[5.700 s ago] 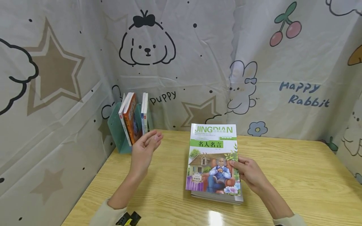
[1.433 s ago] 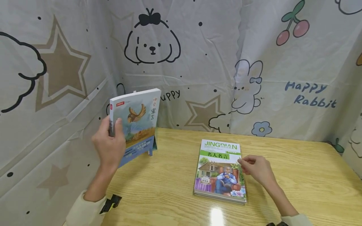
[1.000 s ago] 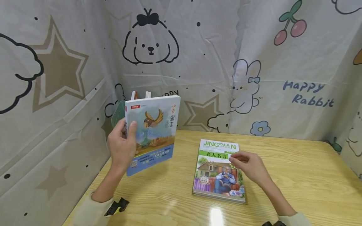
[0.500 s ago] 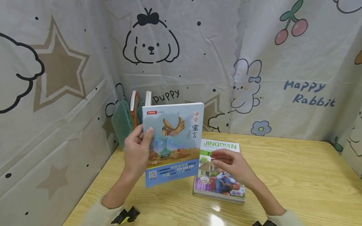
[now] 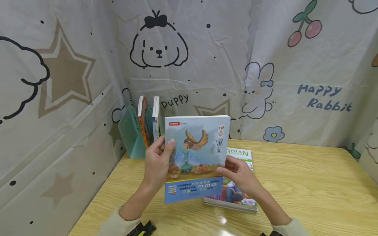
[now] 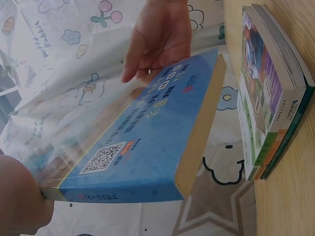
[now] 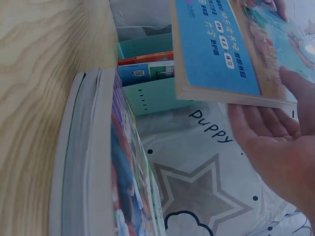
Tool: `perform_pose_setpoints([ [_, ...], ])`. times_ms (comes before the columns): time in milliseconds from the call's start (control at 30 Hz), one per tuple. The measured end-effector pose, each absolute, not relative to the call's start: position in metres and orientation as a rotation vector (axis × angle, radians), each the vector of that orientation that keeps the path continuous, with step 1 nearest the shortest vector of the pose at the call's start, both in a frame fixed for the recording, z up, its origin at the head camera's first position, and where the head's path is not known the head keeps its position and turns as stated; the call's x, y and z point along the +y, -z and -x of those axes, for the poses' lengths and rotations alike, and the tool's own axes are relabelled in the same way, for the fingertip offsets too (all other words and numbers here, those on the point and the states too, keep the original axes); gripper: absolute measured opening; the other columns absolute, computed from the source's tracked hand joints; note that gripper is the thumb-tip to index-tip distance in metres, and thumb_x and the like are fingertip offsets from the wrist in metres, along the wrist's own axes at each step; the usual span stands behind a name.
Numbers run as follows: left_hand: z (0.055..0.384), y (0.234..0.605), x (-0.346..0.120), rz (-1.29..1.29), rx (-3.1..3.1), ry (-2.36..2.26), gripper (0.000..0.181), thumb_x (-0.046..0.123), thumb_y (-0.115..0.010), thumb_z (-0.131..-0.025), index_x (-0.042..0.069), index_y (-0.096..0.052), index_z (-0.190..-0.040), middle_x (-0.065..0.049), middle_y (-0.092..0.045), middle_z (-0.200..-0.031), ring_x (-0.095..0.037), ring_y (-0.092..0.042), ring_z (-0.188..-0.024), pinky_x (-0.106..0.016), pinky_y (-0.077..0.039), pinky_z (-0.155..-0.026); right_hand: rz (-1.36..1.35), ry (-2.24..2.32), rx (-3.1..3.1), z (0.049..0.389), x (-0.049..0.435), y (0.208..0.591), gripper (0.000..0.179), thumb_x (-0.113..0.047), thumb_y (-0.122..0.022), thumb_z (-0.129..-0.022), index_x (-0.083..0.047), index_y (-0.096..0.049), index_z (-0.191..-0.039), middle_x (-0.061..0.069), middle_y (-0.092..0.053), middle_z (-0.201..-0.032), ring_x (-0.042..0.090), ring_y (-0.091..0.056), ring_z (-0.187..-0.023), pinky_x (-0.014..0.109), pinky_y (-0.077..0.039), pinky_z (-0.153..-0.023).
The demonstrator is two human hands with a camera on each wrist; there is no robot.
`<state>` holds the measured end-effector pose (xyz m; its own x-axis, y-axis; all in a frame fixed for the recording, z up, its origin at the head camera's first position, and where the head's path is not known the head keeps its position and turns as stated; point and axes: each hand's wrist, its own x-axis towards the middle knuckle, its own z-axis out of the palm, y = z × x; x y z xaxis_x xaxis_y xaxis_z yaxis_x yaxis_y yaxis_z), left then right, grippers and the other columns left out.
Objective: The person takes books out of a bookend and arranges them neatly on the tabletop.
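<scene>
A blue paperback book (image 5: pixel 195 147) with a bird on its cover is held up above the table, tilted, in the head view. My left hand (image 5: pixel 157 164) grips its left edge, thumb on the cover and fingers behind. At the right edge my right hand (image 5: pixel 240 173) holds it too, thumb over the front; its fingers pass under the book in the right wrist view. Below and behind lies a short stack of books (image 6: pixel 275 98), partly hidden by the blue book. The top one is the green-and-white book (image 5: pixel 245 201) with a painted cover.
At the table's back left, a green bookend rack (image 5: pixel 131 134) holds an orange-spined book (image 5: pixel 143 121) and thin white books (image 5: pixel 156 114), all upright. A printed cloth (image 5: pixel 192 82) hangs behind and beside the wooden table (image 5: pixel 310 183).
The left hand has carried the blue book from the rack side rightward to the front of the stack. The right hand left the stack and has taken the blue book's right edge.
</scene>
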<state>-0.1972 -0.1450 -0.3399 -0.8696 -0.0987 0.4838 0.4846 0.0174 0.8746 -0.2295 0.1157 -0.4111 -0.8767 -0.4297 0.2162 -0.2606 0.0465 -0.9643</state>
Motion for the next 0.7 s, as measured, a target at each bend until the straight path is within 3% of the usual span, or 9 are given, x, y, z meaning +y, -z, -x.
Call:
perform_pose_setpoints([
  [500, 0.203, 0.351, -0.132, 0.390, -1.905, 2.045, 0.030, 0.017, -0.053, -0.106, -0.003, -0.061, -0.126, -0.020, -0.070, -0.098, -0.022, -0.069, -0.072, -0.028, -0.056, -0.055, 0.829, 2.084, 2.094, 0.222, 0.130, 0.420, 0.041, -0.004, -0.058, -0.101, 0.011, -0.048, -0.137, 0.028, -0.064, -0.122, 0.023, -0.069, -0.104, 0.038, -0.057, -0.084],
  [700, 0.211, 0.357, -0.133, 0.411, -1.942, 2.003, 0.029, 0.014, -0.055, -0.104, -0.005, -0.062, -0.125, -0.020, -0.070, -0.099, -0.021, -0.069, -0.078, -0.031, -0.058, -0.065, 0.884, 2.130, 2.114, 0.219, 0.138, 0.421, 0.035, -0.001, -0.057, -0.100, 0.014, -0.053, -0.132, 0.021, -0.068, -0.117, 0.024, -0.071, -0.098, 0.040, -0.058, -0.079],
])
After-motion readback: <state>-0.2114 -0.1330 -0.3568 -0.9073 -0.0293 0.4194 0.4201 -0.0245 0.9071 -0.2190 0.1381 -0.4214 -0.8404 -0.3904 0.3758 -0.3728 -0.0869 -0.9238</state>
